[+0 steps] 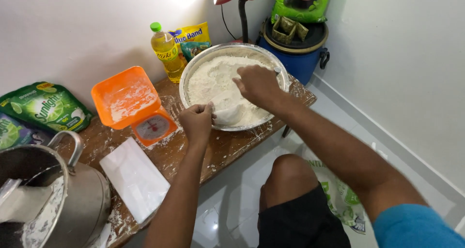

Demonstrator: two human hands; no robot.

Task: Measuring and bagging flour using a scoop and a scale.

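White flour fills the steel bowl [193,69] on the wooden table [227,148], beside the orange kitchen scale [130,102]. Our left hand [196,122] pinches a white plastic bag [227,113] at the bowl's near rim. Our right hand [256,85], fingers curled, rests in the flour [213,78] above the bag.

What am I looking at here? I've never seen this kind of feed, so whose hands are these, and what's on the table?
There is one picture, from a camera on a person's head, looking down at their own bare hands. The left hand grips the near rim of a big metal bowl of flour; the right hand reaches into the flour. Both rest on a floury wooden table. Left of the bowl stands an orange kitchen scale, behind it a bottle of oil, and nearest the camera a metal pot.
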